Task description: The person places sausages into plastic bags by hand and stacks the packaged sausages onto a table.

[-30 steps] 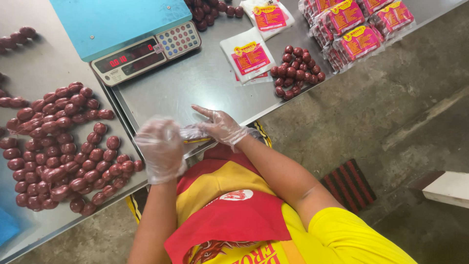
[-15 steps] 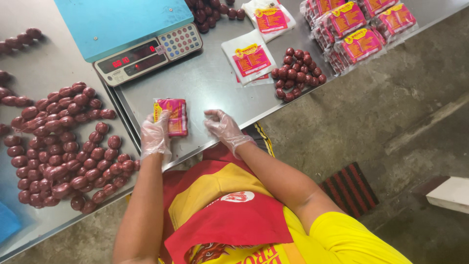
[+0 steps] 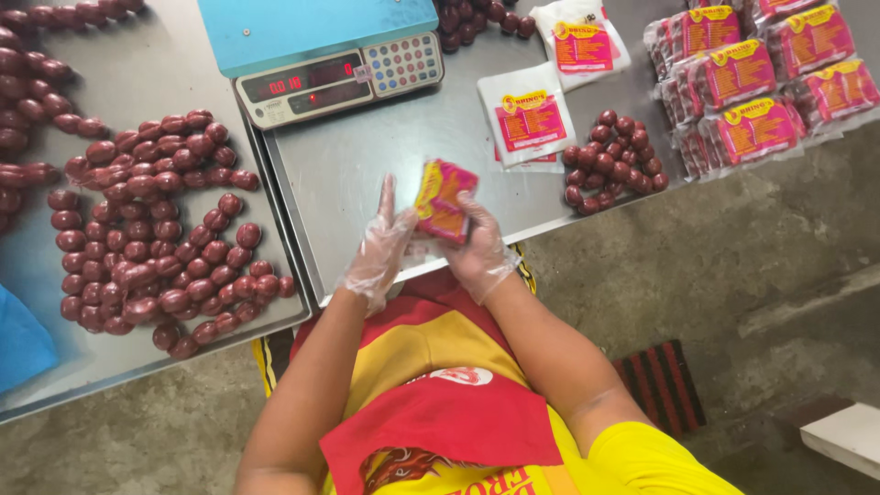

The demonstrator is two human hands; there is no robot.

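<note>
right hand [image 3: 478,247] in thin clear glove grips glossy pink sausage pack [image 3: 444,199]; left hand [image 3: 380,247] flat open, fingertips touching pack, above steel table [image 3: 367,165].

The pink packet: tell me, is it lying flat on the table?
No, the pink packet is lifted off the steel table, gripped by the right hand.

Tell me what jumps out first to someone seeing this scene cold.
The big heap of dark red sausage links on the steel table, to the person's left, draws the eye first. Next come the gloved right hand and left hand, lifting a filled pink packet over the table edge. Beyond them sit a blue-topped scale and, far right, stacked pink packs.
</note>
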